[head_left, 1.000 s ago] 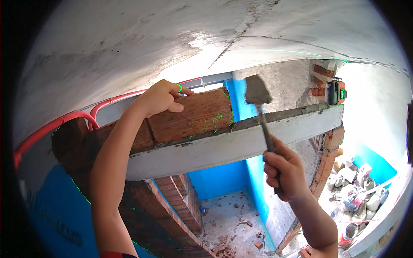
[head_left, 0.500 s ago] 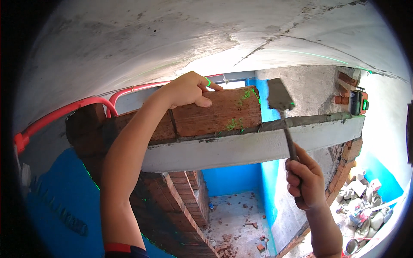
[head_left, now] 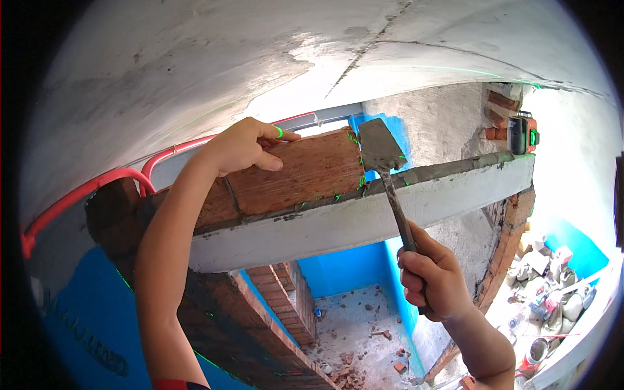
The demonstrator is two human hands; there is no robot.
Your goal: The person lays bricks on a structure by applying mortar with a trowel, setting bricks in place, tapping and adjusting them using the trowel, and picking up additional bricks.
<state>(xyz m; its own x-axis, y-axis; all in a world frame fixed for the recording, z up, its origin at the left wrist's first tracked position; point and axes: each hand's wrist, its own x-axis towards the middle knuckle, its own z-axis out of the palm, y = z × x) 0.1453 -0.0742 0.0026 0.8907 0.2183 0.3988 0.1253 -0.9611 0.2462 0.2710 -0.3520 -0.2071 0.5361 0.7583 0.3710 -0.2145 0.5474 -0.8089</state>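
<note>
My left hand (head_left: 244, 148) grips the top edge of a red-brown brick (head_left: 299, 174), its thumb on the near face and its fingers over the top. The brick sits on a grey lintel beam (head_left: 338, 224), beside another brick (head_left: 216, 207) partly hidden by my arm. In my closed right hand (head_left: 434, 276) is the handle of a trowel (head_left: 381, 146). The mortar-smeared blade points upward at the brick's right end, apparently touching it. To the right, a strip of wet mortar (head_left: 448, 170) runs along the top of the beam.
A laser level (head_left: 522, 134) stands at the beam's right end, throwing green lines. The ceiling (head_left: 195, 71) is close above. Red pipes (head_left: 97, 185) run at the left. Below lie a floor (head_left: 357, 325) with brick rubble and, at right, piled bags and containers (head_left: 552, 299).
The trowel blade has moved left toward the brick, closing the gap at its right end. My left hand keeps its hold on the brick. The whole view has shifted slightly.
</note>
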